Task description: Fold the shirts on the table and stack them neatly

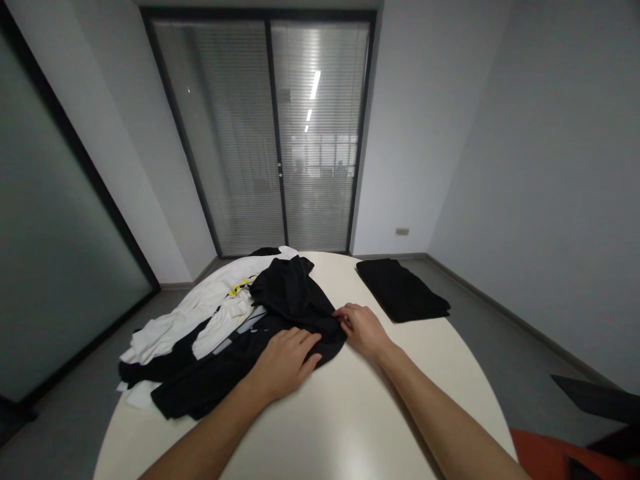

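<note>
A crumpled black garment (295, 293) lies on the near right side of a heap of clothes. My right hand (364, 328) pinches its right edge between thumb and fingers. Resting flat on the lower part of the black cloth is my left hand (289, 360), fingers stretched out and thumb apart. White garments (200, 300), one with a yellow and black stripe, spread out behind and to the left. What kind of garment the black one is, I cannot tell from its folds.
A folded black garment (400, 290) lies at the right of the round cream table (350, 427). An orange chair (550, 457) stands at the lower right, by the table's edge. Beyond the table are glass doors (275, 147) with blinds.
</note>
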`<action>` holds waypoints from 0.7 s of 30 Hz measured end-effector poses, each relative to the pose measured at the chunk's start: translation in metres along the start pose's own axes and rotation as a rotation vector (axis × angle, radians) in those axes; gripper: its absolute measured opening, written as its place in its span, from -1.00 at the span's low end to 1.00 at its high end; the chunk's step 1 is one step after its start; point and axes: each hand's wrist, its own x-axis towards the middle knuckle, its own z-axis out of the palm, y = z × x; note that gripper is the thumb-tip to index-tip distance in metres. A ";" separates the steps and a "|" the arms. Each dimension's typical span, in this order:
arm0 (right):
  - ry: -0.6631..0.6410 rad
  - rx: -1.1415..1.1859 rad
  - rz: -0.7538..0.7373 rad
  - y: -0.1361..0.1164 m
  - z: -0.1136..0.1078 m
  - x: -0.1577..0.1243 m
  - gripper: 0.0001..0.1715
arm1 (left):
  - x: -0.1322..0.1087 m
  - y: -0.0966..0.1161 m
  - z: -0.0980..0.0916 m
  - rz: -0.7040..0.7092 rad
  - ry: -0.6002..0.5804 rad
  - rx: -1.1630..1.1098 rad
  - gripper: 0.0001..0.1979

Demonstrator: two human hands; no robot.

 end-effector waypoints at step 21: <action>-0.176 0.211 0.006 0.037 -0.028 -0.011 -0.79 | 0.001 0.020 -0.018 -0.047 -0.253 -0.826 -0.72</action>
